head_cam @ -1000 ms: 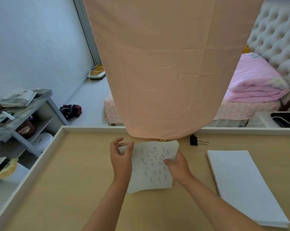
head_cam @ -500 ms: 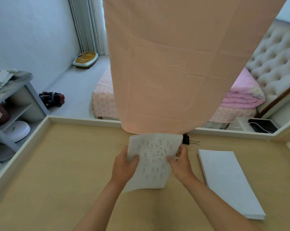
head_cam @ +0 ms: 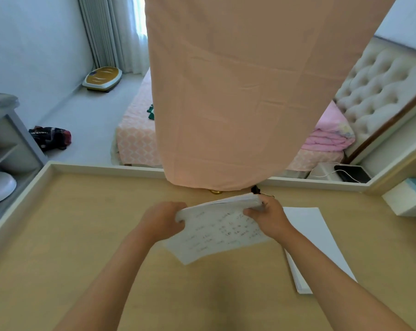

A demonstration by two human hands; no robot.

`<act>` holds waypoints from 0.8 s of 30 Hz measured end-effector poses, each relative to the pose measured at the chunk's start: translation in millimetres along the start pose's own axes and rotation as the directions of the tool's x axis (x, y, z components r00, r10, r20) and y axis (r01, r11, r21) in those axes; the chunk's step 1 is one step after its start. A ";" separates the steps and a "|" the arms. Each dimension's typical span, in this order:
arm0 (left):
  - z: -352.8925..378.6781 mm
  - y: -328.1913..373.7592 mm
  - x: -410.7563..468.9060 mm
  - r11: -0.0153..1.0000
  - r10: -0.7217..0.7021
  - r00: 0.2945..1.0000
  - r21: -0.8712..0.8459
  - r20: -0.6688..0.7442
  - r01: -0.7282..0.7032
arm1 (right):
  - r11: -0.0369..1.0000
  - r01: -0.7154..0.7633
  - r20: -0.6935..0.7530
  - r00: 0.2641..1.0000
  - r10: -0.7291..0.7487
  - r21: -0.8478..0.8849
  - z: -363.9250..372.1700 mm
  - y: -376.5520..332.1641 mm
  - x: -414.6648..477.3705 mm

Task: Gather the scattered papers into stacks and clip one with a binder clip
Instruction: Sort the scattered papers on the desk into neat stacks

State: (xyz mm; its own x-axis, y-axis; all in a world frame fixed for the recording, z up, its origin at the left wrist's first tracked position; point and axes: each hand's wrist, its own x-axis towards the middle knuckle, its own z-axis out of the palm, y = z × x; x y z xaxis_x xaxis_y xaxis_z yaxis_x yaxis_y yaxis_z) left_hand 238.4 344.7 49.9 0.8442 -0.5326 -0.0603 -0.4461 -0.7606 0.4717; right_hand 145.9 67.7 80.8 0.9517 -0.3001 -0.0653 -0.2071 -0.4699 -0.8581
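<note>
Held stack: thick stack of white paper sheets with handwritten marks on the top sheet (head_cam: 220,232), lifted above the table and tilted; the far edge is raised and shows the stack's thickness, the near corner dips toward the tabletop, contact there cannot be told

Left hand: left hand (head_cam: 162,220) grips the stack's left edge, fingers curled round it

Right hand: right hand (head_cam: 268,217) is clamped on the stack's far right corner, thumb on the top sheet, fingers wrapped behind

Second stack: plain white stack of blank paper (head_cam: 309,225) lies flat on the table, right of the held stack, partly covered by the right forearm

Binder clip: small black binder clip with wire handles (head_cam: 255,188) sits on the table just beyond the right hand, at the hem of the cloth, mostly hidden by the held stack

Table: light wooden tabletop with a raised white rim (head_cam: 82,235)

Cloth: broad peach fabric sheet (head_cam: 238,91) hangs down in the middle, hem reaching the table's far edge

Small item: round gold thing (head_cam: 215,191) under the hem, too small to identify

Beyond the table: bed with pink patterned cover (head_cam: 135,139), folded pink quilt (head_cam: 328,137), cream tufted headboard (head_cam: 379,84), gold and white floor scale (head_cam: 103,78)
</note>
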 end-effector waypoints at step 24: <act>30.5 -9.7 -16.2 0.997 0.042 0.971 0.074 -0.235 -0.026 | 0.960 -0.244 -0.103 0.960 0.259 0.137 33.6 92.3 -53.9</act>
State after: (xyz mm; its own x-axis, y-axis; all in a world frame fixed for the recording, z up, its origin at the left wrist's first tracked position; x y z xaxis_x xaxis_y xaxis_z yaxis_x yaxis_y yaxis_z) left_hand 219.9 349.4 19.5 0.8708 -0.4621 0.1681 -0.4883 -0.7721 0.4067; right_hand 83.1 68.4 -12.0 0.8368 -0.4958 -0.2322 -0.3998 -0.2638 -0.8778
